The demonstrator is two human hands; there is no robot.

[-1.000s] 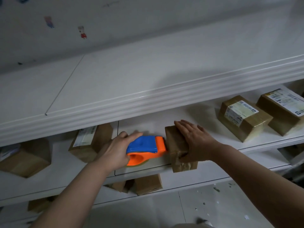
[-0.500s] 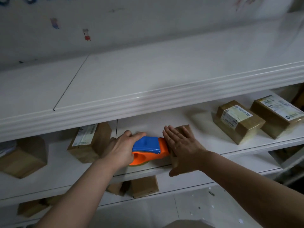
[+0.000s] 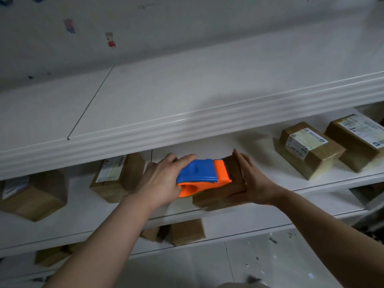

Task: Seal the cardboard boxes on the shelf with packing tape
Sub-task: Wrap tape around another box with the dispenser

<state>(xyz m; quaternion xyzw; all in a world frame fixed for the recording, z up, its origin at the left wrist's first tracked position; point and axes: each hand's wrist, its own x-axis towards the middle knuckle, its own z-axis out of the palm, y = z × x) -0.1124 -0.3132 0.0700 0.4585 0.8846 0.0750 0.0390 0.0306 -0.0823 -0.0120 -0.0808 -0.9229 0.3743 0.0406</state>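
Observation:
A small brown cardboard box (image 3: 218, 194) lies at the front edge of the middle white shelf (image 3: 332, 183). My right hand (image 3: 252, 181) grips its right side, fingers along the far edge. My left hand (image 3: 160, 179) holds a blue and orange tape dispenser (image 3: 203, 176), whose orange front rests on the box's top left part. The tape roll itself is hidden under the dispenser.
Two labelled boxes (image 3: 307, 148) (image 3: 359, 140) sit to the right on the same shelf, two more (image 3: 118, 175) (image 3: 35, 192) to the left. The upper shelf's moulded edge (image 3: 187, 125) overhangs the work spot. Boxes (image 3: 187, 231) stand on the lower shelf.
My right hand has shifted from flat on top of the box to its right side. The dispenser has moved right onto the box top.

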